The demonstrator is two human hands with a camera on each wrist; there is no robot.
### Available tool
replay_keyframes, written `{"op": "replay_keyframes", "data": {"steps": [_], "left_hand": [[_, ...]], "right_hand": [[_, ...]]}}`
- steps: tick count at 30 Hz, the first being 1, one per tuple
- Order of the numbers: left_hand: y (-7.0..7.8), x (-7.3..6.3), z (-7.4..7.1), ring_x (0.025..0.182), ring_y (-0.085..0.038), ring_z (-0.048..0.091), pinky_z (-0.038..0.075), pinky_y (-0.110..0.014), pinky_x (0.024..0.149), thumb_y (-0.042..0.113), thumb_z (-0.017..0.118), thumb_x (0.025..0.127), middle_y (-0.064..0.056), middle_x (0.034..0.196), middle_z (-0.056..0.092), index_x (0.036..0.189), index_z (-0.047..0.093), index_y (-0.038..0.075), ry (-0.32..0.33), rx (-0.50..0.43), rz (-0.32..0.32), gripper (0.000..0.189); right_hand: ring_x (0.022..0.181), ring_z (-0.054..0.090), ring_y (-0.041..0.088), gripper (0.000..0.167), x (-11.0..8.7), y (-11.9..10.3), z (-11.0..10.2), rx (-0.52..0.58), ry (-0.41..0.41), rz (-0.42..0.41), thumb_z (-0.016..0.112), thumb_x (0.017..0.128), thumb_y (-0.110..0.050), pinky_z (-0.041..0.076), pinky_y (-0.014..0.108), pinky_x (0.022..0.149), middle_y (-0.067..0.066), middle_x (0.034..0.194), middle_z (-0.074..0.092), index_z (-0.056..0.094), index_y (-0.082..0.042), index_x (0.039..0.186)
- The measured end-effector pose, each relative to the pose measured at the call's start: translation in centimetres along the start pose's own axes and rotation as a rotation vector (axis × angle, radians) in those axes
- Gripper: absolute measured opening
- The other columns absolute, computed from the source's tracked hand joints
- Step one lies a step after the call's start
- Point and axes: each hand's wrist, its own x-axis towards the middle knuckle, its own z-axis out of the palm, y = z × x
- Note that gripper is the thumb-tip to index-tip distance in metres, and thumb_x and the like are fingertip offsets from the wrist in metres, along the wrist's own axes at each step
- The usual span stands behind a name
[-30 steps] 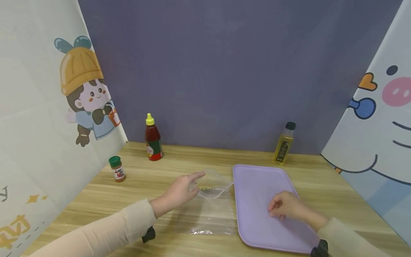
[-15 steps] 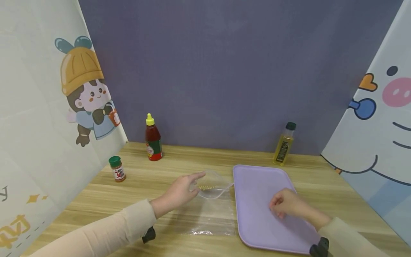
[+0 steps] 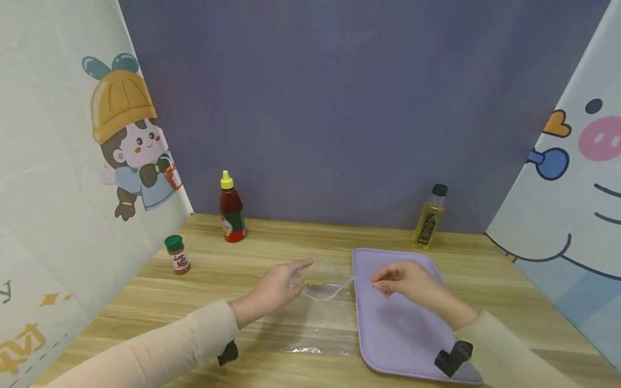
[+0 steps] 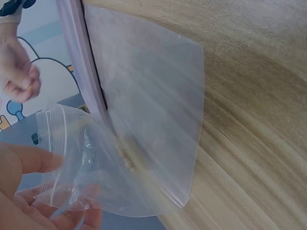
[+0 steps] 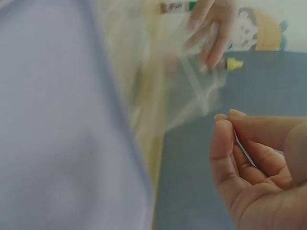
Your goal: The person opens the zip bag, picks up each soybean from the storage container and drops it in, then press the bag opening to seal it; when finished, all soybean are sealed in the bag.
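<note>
A clear zip-lock bag lies on the table with its mouth spread and raised. Small yellowish beans are gathered inside it. My left hand holds the bag by its mouth, thumb at the zip strip and the other fingers showing through the film. Over the lilac tray, my right hand has thumb and fingertips pinched together, to the right of the bag's mouth. A tiny pale bean-like piece shows at those fingertips, mostly hidden by them.
A green-capped spice jar and a red sauce bottle stand at the left. Behind the tray is an oil bottle. A dark backdrop closes off the far side, with printed panels left and right.
My right hand has moved left and away from me over the tray, closer to the bag's mouth, fingertips still pinched. The left hand and the bag have barely shifted.
</note>
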Motion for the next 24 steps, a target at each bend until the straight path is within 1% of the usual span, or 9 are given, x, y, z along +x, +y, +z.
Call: {"op": "replay_keyframes", "data": {"steps": [3,6,8,11,13,18,20,22,24], "left_hand": [[0.0,0.1,0.1,0.113,-0.034,0.062,0.048,-0.023,0.057,0.003,0.065,0.086,-0.016,0.136,0.057,0.141,0.050,0.010,0.006,0.008,0.007,0.057],[0.1,0.1,0.2,0.111,-0.034,0.063,0.051,-0.025,0.063,0.003,0.066,0.086,-0.016,0.134,0.059,0.140,0.050,0.010,0.011,0.029,0.017,0.057],[0.1,0.2,0.2,0.110,-0.034,0.064,0.053,-0.029,0.069,0.003,0.067,0.085,-0.017,0.133,0.060,0.140,0.051,0.010,0.011,0.037,0.024,0.057],[0.2,0.3,0.0,0.111,-0.034,0.064,0.055,-0.034,0.075,0.004,0.066,0.086,-0.016,0.134,0.059,0.140,0.051,0.009,0.008,0.027,0.022,0.056],[0.2,0.3,-0.1,0.112,-0.034,0.063,0.055,-0.036,0.077,0.004,0.066,0.087,-0.015,0.135,0.058,0.140,0.051,0.009,0.003,0.014,0.014,0.056],[0.3,0.4,-0.2,0.113,-0.034,0.062,0.056,-0.041,0.083,0.004,0.065,0.087,-0.014,0.137,0.057,0.140,0.050,0.009,-0.008,0.010,0.004,0.055],[0.3,0.4,-0.2,0.113,-0.034,0.062,0.056,-0.042,0.084,0.004,0.065,0.088,-0.014,0.137,0.057,0.140,0.050,0.009,-0.011,0.012,0.002,0.055],[0.3,0.4,-0.2,0.114,-0.034,0.062,0.056,-0.041,0.083,0.004,0.065,0.088,-0.014,0.137,0.057,0.140,0.050,0.009,-0.012,0.007,-0.001,0.055],[0.3,0.5,-0.3,0.114,-0.034,0.062,0.056,-0.041,0.084,0.005,0.065,0.088,-0.014,0.138,0.056,0.140,0.050,0.010,-0.008,0.008,-0.004,0.055]], "right_hand": [[0.072,0.065,0.017,0.029,0.9,-1.8,0.9,0.029,0.021,-0.007,0.071,0.088,-0.022,0.057,0.033,0.070,0.009,0.086,0.071,0.070,0.003,0.103],[0.071,0.065,0.021,0.026,2.0,-3.1,2.0,0.044,0.032,-0.035,0.071,0.088,-0.020,0.056,0.031,0.066,0.007,0.084,0.071,0.071,0.002,0.102],[0.068,0.064,0.020,0.022,2.7,-3.8,2.7,0.020,0.036,-0.071,0.071,0.088,-0.018,0.056,0.031,0.062,0.008,0.083,0.072,0.073,0.000,0.100],[0.066,0.063,0.014,0.014,3.8,-4.5,3.7,-0.056,0.047,-0.127,0.070,0.088,-0.015,0.055,0.030,0.060,0.008,0.083,0.073,0.075,-0.004,0.096],[0.069,0.064,0.012,0.012,4.3,-4.9,4.1,-0.110,0.055,-0.161,0.070,0.088,-0.013,0.055,0.028,0.060,0.009,0.086,0.074,0.075,-0.005,0.095],[0.075,0.066,0.010,0.010,4.9,-5.1,4.7,-0.190,0.069,-0.174,0.070,0.087,-0.010,0.054,0.022,0.064,0.006,0.090,0.075,0.076,-0.007,0.095],[0.074,0.066,0.010,0.011,4.9,-5.1,4.7,-0.189,0.070,-0.176,0.070,0.087,-0.009,0.054,0.022,0.064,0.007,0.089,0.075,0.076,-0.006,0.095],[0.073,0.066,0.010,0.011,4.9,-5.0,4.5,-0.174,0.079,-0.176,0.070,0.087,-0.009,0.055,0.024,0.063,0.007,0.087,0.075,0.075,-0.005,0.095],[0.071,0.065,0.012,0.012,4.8,-4.8,4.1,-0.148,0.094,-0.175,0.069,0.087,-0.010,0.056,0.029,0.062,0.008,0.085,0.074,0.075,-0.004,0.096]]}}
